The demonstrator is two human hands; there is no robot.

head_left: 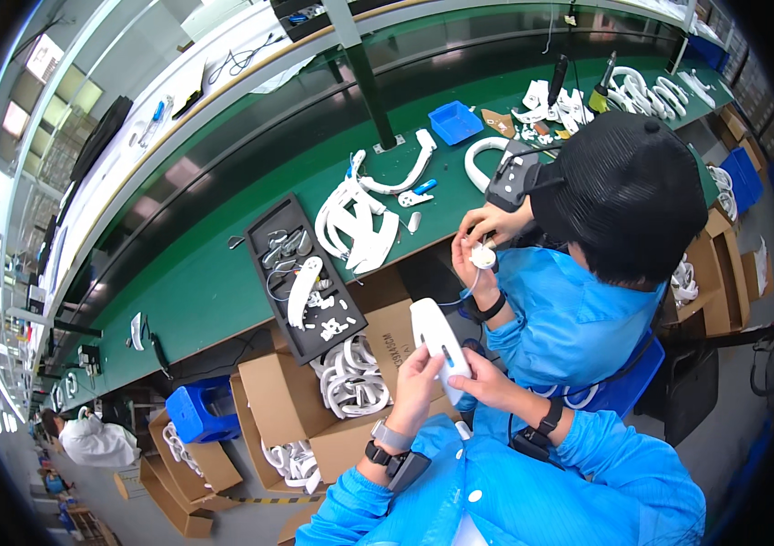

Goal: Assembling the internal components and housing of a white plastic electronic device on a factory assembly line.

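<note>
Between my two hands, in front of my blue coat, is a long white plastic shell [432,325] with dark slots, tilted with its rounded end pointing away from me. My left hand [416,387] pinches its left edge near the slots. On the other side, my right hand [489,382] grips the lower right edge. The lower end of the shell shows just past my fingers. Beyond it stands an open cardboard box [287,400] holding many curved white parts [355,380].
A co-worker in a black cap [628,196] sits close on my right, handling a small white part [482,257] with a cable. Across the green workbench [196,291] lie a black tray [343,318] of small parts, white curved pieces [350,218] and a blue bin [455,122]. A blue stool [203,409] stands left.
</note>
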